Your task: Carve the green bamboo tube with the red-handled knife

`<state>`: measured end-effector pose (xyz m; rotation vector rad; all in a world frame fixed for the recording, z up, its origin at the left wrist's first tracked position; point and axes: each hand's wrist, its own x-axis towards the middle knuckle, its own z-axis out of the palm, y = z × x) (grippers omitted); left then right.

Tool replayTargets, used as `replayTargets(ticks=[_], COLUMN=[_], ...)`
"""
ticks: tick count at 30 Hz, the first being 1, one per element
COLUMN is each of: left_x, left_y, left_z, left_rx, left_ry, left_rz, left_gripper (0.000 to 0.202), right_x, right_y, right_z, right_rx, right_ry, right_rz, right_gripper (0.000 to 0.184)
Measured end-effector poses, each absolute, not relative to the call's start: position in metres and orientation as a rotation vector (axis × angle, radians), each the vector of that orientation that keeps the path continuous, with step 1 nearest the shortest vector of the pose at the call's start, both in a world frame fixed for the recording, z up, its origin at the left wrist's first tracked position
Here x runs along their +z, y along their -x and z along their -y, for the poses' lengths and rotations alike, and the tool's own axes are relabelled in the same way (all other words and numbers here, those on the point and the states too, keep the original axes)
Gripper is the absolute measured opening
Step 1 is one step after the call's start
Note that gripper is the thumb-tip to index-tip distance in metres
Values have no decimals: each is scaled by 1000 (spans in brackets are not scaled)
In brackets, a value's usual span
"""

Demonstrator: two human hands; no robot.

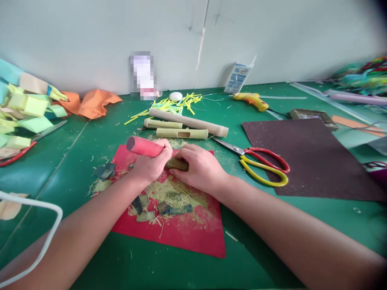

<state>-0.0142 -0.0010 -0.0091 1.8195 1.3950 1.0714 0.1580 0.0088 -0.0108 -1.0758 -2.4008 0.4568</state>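
My left hand (154,163) is closed around a tool with a thick red round handle (144,146); its working end is hidden by my fingers. Close beside it, my right hand (201,167) grips a short bamboo tube (177,164), partly covered by the fingers. Both hands are over a red sheet (193,237) strewn with bamboo shavings (187,193) and dark green bamboo chips (179,209). Just behind the hands lies a bamboo tube with a rectangular opening (183,133), in front of another short tube (163,123) and a longer pale stick (190,122).
Scissors (256,157) with red and yellow handles lie at the right, partly on a dark brown sheet (302,161). Behind are a yellow glue gun (252,100), yellow strips (163,108) and a white oval object (175,96). Folded papers (28,108) are heaped at the left.
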Motion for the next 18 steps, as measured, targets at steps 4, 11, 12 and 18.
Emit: replayTargets(ticks=[4, 11, 12, 18], left_x=[-10, -8, -8, -6], left_y=[13, 12, 12, 9], left_z=[0, 0, 0, 2], left_rx=[1067, 1072, 1060, 1048], left_ry=[-1811, -1784, -1800, -1863], left_rz=[-1443, -1446, -1456, -1468], left_gripper=[20, 21, 21, 21], right_x=[-10, -10, -10, -9], right_y=[-158, -158, -158, -159], right_z=[-9, -9, -9, -9], right_rx=[431, 438, 441, 516], right_ry=[1075, 1062, 1062, 1070], right_rz=[2411, 2414, 2410, 2389], right_gripper=[15, 16, 16, 13])
